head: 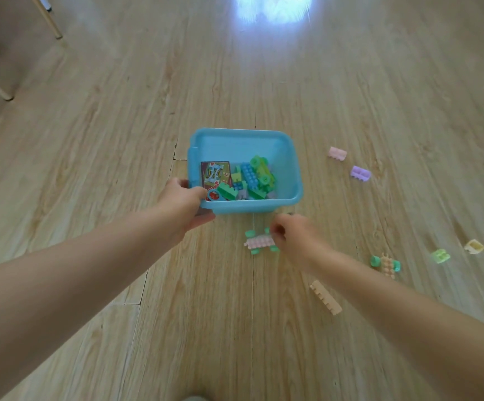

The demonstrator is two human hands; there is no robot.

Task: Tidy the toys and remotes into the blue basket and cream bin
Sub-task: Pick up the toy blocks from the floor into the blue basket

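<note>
Blue basket [264, 140] sits mid-floor, its near-left corner gripped by the left hand [184, 202]. At its six o'clock, the right hand [290, 235] pinches a pink wheeled block [259, 242] on the floor. Next, I judge, comes lifting it over the rim; loose blocks wait around three o'clock.

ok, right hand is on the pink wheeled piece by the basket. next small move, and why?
Probably lift it and drop it into the blue basket. The right hand is curled onto the pink wheeled piece, which sits on the floor just in front of the basket's near wall, while the left hand grips the basket's near-left corner, steadying it.
</note>
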